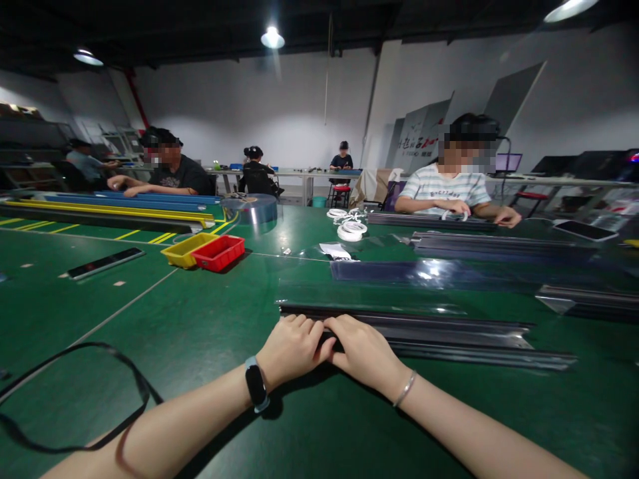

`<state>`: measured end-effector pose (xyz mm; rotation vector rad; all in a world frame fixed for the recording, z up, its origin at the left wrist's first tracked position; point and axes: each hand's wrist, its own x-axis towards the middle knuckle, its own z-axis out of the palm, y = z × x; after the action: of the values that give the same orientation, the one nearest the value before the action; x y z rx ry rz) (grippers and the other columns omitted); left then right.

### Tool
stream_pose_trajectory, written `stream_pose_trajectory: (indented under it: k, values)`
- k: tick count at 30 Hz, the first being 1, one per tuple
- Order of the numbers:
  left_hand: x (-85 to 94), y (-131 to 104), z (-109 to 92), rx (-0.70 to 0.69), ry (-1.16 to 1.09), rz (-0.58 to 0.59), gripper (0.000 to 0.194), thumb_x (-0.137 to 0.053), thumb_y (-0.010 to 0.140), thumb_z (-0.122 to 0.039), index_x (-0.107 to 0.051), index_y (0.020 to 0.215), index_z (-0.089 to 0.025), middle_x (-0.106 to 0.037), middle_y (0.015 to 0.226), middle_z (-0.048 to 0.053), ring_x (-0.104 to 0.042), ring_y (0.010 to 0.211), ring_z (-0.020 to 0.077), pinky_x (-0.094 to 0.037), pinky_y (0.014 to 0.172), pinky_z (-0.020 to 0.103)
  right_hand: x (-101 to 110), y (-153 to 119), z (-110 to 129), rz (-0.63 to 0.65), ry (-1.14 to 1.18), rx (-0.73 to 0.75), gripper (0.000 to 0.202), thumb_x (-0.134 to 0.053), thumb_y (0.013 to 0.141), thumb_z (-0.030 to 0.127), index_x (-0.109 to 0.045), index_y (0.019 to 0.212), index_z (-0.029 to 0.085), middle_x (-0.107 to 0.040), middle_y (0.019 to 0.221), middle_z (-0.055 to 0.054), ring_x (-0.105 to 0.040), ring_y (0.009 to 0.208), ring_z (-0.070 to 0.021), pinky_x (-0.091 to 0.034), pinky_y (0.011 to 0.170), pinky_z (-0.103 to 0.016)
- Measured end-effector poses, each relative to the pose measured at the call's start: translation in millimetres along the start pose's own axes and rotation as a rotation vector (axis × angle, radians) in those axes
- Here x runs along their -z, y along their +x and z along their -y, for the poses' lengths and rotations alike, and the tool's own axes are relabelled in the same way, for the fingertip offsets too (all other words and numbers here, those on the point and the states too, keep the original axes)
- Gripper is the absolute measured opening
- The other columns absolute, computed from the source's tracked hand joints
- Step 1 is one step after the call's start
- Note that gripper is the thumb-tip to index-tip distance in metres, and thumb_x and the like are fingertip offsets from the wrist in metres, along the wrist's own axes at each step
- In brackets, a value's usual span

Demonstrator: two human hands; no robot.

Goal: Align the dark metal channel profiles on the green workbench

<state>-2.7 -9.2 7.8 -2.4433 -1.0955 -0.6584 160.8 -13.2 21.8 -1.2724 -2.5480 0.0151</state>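
Dark profile [449, 332] noted on the green tabletop [200, 319], centre to right in the near part, lying lengthwise left to right. Its left part is gripped by both hands: the left hand [293, 347] and the right hand [363, 349] are set side by side, knuckles up, fingers curled down over the piece, thumbs brought close together on the near side. Fingertips are partly hidden, so the exact hold beneath cannot be told. A dark-faced wristband [255, 384] is worn on the left wrist, a thin bracelet [404, 388] on the right. Just beyond the profile, a clear film strip [389, 271] is seen, with white rings [352, 231] farther off. To the left, a yellow bin [182, 253] and a red bin [219, 254] are placed touching, a phone [106, 263] left of them. A black strap [112, 349] is looped at the near left. At the far right, white material is held by a co-worker in a striped shirt [424, 189]; long yellow strips [110, 211] are laid at the far left.
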Motion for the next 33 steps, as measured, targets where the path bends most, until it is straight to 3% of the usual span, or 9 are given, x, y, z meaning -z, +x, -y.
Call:
stream_pose_trajectory:
  k: [7, 14, 19, 25, 33]
  values:
    - [0.8, 2.3, 0.8, 0.001, 0.002, 0.044, 0.026, -0.037, 0.082, -0.036, -0.052, 0.075, -0.016, -0.055, 0.062, 0.004, -0.052, 0.061, 0.0168, -0.039, 0.057, 0.030, 3.3, 2.1, 1.6, 0.025, -0.013, 0.010, 0.025, -0.049, 0.073, 0.027, -0.046, 0.097, 0.020, -0.054, 0.082, -0.003, -0.051, 0.080, -0.0159, -0.038, 0.067, -0.025]
    - [1.8, 2.0, 1.1, -0.007, 0.006, -0.043, 0.025, -0.038, 0.082, -0.033, -0.053, 0.073, -0.016, -0.054, 0.061, 0.004, -0.052, 0.060, 0.0152, -0.038, 0.057, 0.028, 2.8, -0.3, 2.9, -0.005, 0.026, -0.049, 0.033, -0.046, 0.076, 0.032, -0.042, 0.107, 0.023, -0.053, 0.087, -0.003, -0.053, 0.079, -0.0147, -0.038, 0.065, -0.024]
    - [-1.1, 0.4, 1.0, -0.021, 0.005, -0.027, 0.023, -0.038, 0.082, -0.030, -0.052, 0.071, -0.016, -0.054, 0.060, 0.003, -0.051, 0.058, 0.0149, -0.037, 0.057, 0.029, 4.6, 0.3, 3.5, 0.047, 0.002, -0.031, 0.027, -0.044, 0.076, 0.032, -0.047, 0.100, 0.021, -0.054, 0.082, -0.003, -0.054, 0.078, -0.0153, -0.037, 0.066, -0.024]
    - [-2.1, 2.8, 2.8, 0.027, -0.008, 0.013, 0.025, -0.037, 0.083, -0.033, -0.054, 0.077, -0.016, -0.057, 0.062, 0.003, -0.053, 0.058, 0.0156, -0.038, 0.057, 0.029, 5.5, -0.5, 3.6, -0.022, 0.078, -0.067, 0.030, -0.041, 0.078, 0.032, -0.043, 0.107, 0.024, -0.057, 0.088, -0.003, -0.054, 0.081, -0.0144, -0.037, 0.066, -0.023]
    - [-2.3, 2.4, 1.1, 0.009, -0.025, -0.007, 0.023, -0.037, 0.083, -0.029, -0.054, 0.073, -0.016, -0.057, 0.064, 0.003, -0.052, 0.061, 0.0161, -0.038, 0.058, 0.030, 6.1, 0.0, 3.4, -0.003, 0.082, -0.034, 0.027, -0.043, 0.077, 0.032, -0.048, 0.102, 0.022, -0.058, 0.082, -0.003, -0.055, 0.078, -0.0159, -0.037, 0.066, -0.025]
